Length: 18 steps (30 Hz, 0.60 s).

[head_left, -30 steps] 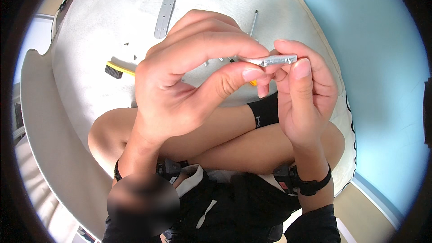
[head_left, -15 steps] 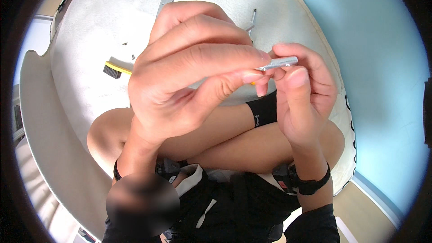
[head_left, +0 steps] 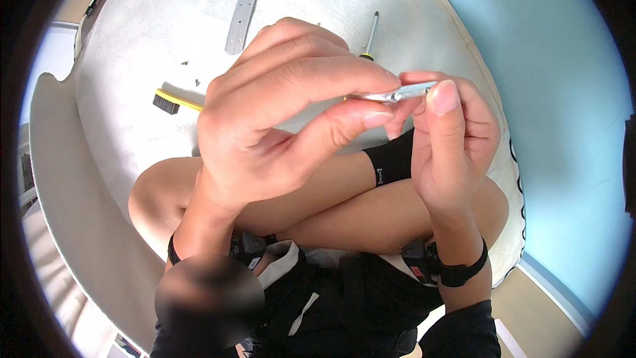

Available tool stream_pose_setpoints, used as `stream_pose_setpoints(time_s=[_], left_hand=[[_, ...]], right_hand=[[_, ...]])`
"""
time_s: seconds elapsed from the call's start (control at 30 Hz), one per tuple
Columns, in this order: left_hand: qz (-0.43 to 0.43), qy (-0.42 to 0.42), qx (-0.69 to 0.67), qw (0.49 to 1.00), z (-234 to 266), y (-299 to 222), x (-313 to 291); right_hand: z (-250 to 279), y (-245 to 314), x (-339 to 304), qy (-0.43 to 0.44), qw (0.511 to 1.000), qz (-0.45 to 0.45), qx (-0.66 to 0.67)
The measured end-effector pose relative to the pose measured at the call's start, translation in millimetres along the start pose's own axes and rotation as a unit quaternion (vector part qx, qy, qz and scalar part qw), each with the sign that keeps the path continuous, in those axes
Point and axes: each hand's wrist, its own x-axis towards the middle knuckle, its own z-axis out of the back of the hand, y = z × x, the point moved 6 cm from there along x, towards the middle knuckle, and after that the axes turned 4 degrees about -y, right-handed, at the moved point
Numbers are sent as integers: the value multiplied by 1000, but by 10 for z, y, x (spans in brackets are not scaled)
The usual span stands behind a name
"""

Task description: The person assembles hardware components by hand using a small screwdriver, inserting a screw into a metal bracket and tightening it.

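In front of me, a small silvery metal piece (head_left: 412,91), narrow with a rounded end, is held between my two hands. My left hand (head_left: 278,116) pinches its left end between thumb and forefinger, the other fingers curled behind. On the opposite end rests the thumb of my right hand (head_left: 454,142), whose fingers bend around behind the piece. What kind of part it is I cannot make out. Part of it is hidden by my fingers.
A yellow brush (head_left: 167,101) with dark bristles lies left of my left hand. Beyond are a grey metal strip (head_left: 244,16) with holes and a screwdriver (head_left: 371,34). Tiny dark bits (head_left: 197,82) dot the white padded surface (head_left: 126,40). My crossed legs (head_left: 318,189) are below.
My left hand has shifted slightly, uncovering the metal strip's near end and more of the screwdriver. The metal piece has turned a little, and my right thumb now lies over its right end.
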Motion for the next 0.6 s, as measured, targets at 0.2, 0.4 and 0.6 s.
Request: stream_pose_setpoints(time_s=[0.2, 0.4, 0.6], left_hand=[[4, -5, -18, 1000, -8, 3, -9], [31, -5, -38, 999, -13, 3, -20], [94, -12, -15, 995, 2, 80, -33]], right_hand=[[4, 2, 2, -15, 1000, -25, -7], [36, -54, -13, -36, 996, -54, 65], [52, -172, 17, -41, 995, -88, 14]])
